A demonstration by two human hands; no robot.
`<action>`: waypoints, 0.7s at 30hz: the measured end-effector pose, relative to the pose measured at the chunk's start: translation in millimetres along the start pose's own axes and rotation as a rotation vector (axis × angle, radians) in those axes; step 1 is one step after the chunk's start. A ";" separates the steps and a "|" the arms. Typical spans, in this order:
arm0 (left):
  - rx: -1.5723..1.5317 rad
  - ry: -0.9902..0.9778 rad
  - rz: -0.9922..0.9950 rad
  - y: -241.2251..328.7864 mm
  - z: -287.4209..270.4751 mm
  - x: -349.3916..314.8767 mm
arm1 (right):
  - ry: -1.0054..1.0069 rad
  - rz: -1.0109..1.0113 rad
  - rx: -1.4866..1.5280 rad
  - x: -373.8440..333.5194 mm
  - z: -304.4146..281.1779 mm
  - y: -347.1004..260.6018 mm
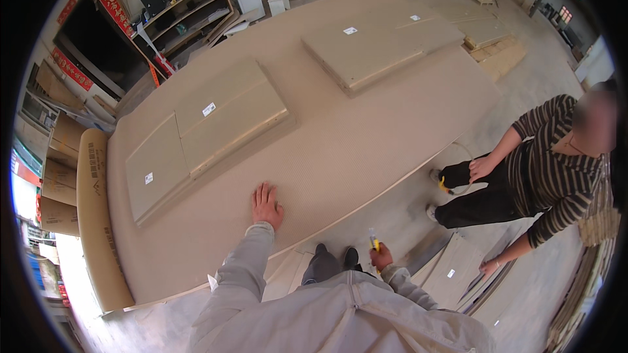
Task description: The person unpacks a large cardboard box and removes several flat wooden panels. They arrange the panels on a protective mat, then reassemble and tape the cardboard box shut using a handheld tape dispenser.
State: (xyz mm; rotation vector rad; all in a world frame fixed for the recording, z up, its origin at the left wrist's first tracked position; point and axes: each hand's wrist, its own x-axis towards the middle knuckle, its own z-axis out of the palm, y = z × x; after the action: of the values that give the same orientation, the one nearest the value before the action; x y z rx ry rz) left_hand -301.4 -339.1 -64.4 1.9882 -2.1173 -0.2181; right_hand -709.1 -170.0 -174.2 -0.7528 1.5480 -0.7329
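Note:
My left hand (266,206) lies flat with its fingers stretched out on a wide brown cardboard sheet (340,163), near the sheet's front edge. In my right hand (381,257) is a yellow utility knife (373,240), held upright beside my body, off the sheet. Flat wrapped panels with small white labels rest on the cardboard: a left pair of panels (229,111) lies beyond my left hand, and another panel group (379,39) is at the far right. The sheet's left end runs up to a thick cardboard roll (98,222).
A co-worker (549,163) in a striped top stands at the right, holding a yellow-ended strap or hose (470,184) and reaching toward stacked boards (451,268). Cardboard boxes (60,186) stand behind the roll. Shelves (186,19) with a monitor are at the back left.

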 end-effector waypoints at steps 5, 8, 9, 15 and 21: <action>0.020 -0.066 -0.007 -2.8 2.5 0.2 | -0.155 -0.236 -0.460 -27.1 24.7 -51.2; 0.014 -0.041 0.005 -3.3 5.4 -2.6 | -0.162 -0.250 -0.525 -30.3 33.5 -75.3; 0.000 0.028 0.054 -3.7 6.6 -2.9 | -0.107 -0.271 -0.521 -29.4 36.6 -82.1; 0.060 0.092 0.113 -10.3 19.3 -1.5 | 0.112 -0.239 -0.488 -20.0 61.8 -109.9; 0.125 0.084 0.101 -13.7 26.2 6.5 | 0.236 -0.247 -0.302 -24.7 93.7 -117.3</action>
State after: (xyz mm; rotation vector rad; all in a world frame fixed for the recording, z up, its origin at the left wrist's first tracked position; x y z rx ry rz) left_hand -295.6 -347.8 -92.8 1.9126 -2.2202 0.0157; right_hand -607.1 -222.8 -74.4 -1.1294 1.8251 -0.7995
